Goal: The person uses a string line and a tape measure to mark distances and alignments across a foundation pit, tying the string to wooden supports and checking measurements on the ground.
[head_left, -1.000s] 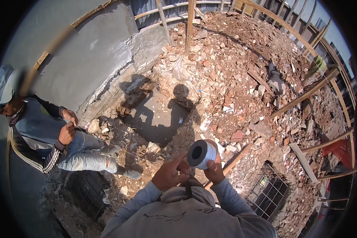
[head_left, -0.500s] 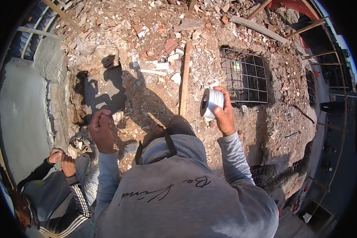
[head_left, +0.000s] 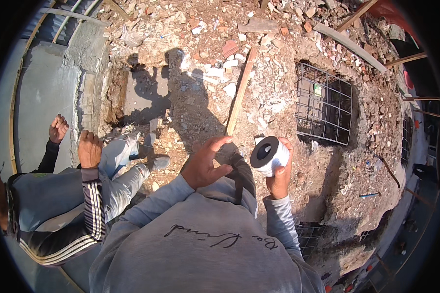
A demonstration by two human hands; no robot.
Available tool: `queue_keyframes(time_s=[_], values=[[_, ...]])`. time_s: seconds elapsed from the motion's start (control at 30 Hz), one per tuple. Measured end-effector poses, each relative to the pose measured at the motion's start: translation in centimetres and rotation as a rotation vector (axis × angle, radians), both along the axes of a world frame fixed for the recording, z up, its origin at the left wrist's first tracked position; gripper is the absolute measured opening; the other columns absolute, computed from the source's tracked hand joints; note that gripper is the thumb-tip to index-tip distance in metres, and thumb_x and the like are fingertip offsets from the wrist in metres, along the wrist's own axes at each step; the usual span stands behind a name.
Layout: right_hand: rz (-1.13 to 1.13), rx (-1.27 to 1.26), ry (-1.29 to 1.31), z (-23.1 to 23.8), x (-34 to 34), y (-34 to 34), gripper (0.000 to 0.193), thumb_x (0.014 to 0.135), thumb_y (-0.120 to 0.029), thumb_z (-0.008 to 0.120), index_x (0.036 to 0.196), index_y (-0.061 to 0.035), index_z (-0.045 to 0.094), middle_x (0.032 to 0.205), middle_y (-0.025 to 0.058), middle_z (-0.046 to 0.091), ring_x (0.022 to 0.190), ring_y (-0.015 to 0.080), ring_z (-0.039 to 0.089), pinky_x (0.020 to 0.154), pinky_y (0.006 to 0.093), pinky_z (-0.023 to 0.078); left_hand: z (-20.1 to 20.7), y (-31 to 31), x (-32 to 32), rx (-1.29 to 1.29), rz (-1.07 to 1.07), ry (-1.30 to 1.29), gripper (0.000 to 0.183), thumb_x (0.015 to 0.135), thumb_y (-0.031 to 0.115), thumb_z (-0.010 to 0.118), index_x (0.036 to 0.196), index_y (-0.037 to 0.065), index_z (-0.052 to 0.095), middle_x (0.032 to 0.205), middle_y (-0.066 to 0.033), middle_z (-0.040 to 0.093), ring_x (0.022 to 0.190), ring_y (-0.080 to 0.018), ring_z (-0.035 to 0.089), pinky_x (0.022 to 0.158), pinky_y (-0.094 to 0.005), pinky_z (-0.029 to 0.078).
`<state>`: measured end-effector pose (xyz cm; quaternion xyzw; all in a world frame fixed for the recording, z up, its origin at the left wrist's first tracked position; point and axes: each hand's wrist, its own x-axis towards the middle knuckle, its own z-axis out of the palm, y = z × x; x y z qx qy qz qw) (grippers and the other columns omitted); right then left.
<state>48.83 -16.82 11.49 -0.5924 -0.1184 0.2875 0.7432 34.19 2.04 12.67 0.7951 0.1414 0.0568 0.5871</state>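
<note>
My right hand grips a spool of white string, its black end turned up toward me. In front of my chest, my left hand is open, thumb and fingers apart, a short way left of the spool. A thin, faint line of string runs between the co-worker's hands and my left hand; whether my fingers touch it I cannot make out. At the left, the co-worker's nearer hand is closed and the farther hand is raised with bent fingers.
A wooden plank lies on the rubble ahead. To the right, a steel rebar grid covers a pit. Ahead left is a square pit partly in shadow. Grey concrete borders the left side, beyond the co-worker's legs.
My left hand has moved right toward the spool and opened from a pinch. The spool has tipped its black end upward. The co-worker's hands have moved apart and away from me.
</note>
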Motion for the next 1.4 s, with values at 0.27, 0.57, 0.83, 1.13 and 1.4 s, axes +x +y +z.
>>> queue_keyframes(time_s=[0.27, 0.57, 0.83, 1.13, 1.4], values=[[0.064, -0.056, 0.061, 1.6, 0.0, -4.1, 0.114, 0.07, -0.083, 0.063, 0.142, 0.0012, 0.035, 0.13, 0.0132, 0.051, 0.119, 0.0219, 0.052, 0.102, 0.0349, 0.041, 0.8, -2.4, 5.8, 0.052, -0.185, -0.128, 0.079, 0.082, 0.045, 0.071, 0.143, 0.003, 0.043, 0.139, -0.0194, 0.049, 0.13, -0.0351, 0.048, 0.109, -0.0418, 0.038], [0.044, -0.018, 0.01, 4.3, -0.9, -5.9, 0.134, 0.065, -0.078, 0.073, 0.154, 0.0057, 0.018, 0.145, 0.0196, 0.043, 0.131, 0.0256, 0.048, 0.108, 0.0376, 0.038, 3.1, -5.0, 10.1, 0.191, -0.415, -0.308, 0.062, 0.071, 0.003, 0.071, 0.13, 0.005, 0.053, 0.127, -0.0157, 0.055, 0.115, -0.034, 0.058, 0.093, -0.0416, 0.052], [0.185, -0.024, 0.033, 6.7, -0.7, -0.9, 0.132, 0.061, -0.077, 0.077, 0.15, 0.0055, 0.024, 0.138, 0.0162, 0.047, 0.126, 0.0255, 0.051, 0.105, 0.0351, 0.041, 4.4, -1.9, 7.9, 0.318, -0.131, -0.425, 0.044, 0.069, 0.01, 0.074, 0.112, 0.006, 0.066, 0.112, -0.0073, 0.063, 0.098, -0.0267, 0.067, 0.08, -0.0362, 0.057], [0.559, -0.065, 0.044, 3.1, 1.5, -0.3, 0.099, 0.07, -0.044, 0.087, 0.141, 0.0056, 0.039, 0.122, 0.0111, 0.059, 0.107, 0.0197, 0.06, 0.09, 0.0323, 0.049, 5.4, 1.8, 6.2, 0.181, 0.208, -0.563, 0.041, 0.073, 0.003, 0.071, 0.114, 0.008, 0.063, 0.104, -0.0104, 0.065, 0.092, -0.0325, 0.067, 0.075, -0.0392, 0.054], [0.566, -0.239, -0.178, 8.2, 2.6, 2.9, 0.018, 0.093, -0.004, 0.063, 0.108, 0.0036, 0.067, 0.075, 0.003, 0.061, 0.065, 0.0076, 0.052, 0.058, 0.0231, 0.04, 3.6, 6.3, 3.7, 0.209, 0.307, -0.48, 0.051, 0.068, 0.004, 0.07, 0.119, 0.008, 0.063, 0.111, -0.013, 0.066, 0.101, -0.0325, 0.066, 0.083, -0.0388, 0.054]])
